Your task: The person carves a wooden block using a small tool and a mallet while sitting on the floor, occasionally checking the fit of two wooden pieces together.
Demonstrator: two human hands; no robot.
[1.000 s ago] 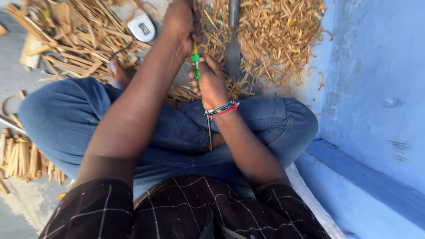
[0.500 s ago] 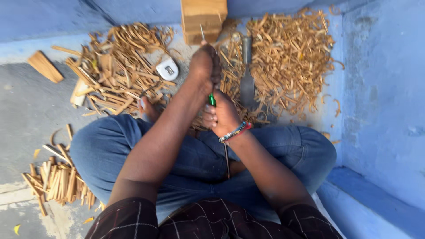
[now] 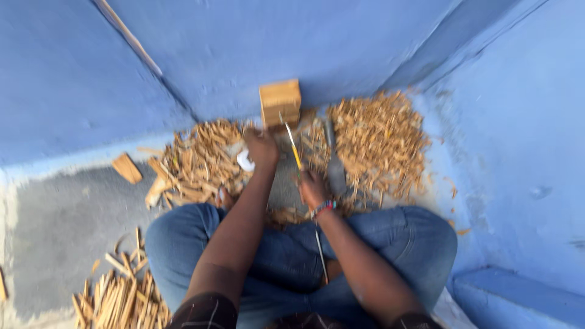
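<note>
Between my two hands, a thin yellow stick (image 3: 293, 145) slants up over the floor ahead of my crossed legs (image 3: 402, 244). My right hand (image 3: 312, 189) is closed around its lower end, a beaded bracelet (image 3: 323, 207) on that wrist. My left hand (image 3: 262, 148) reaches further out, curled over something at the stick's upper part; motion blur keeps me from telling how tightly it grips. Just beyond stands a small wooden block (image 3: 280, 102) against the blue wall (image 3: 256, 49). Wood shavings (image 3: 375, 140) are heaped to the right and split wood pieces (image 3: 195, 161) to the left, with cut sticks (image 3: 119, 298) piled near the floor's left edge.
</note>
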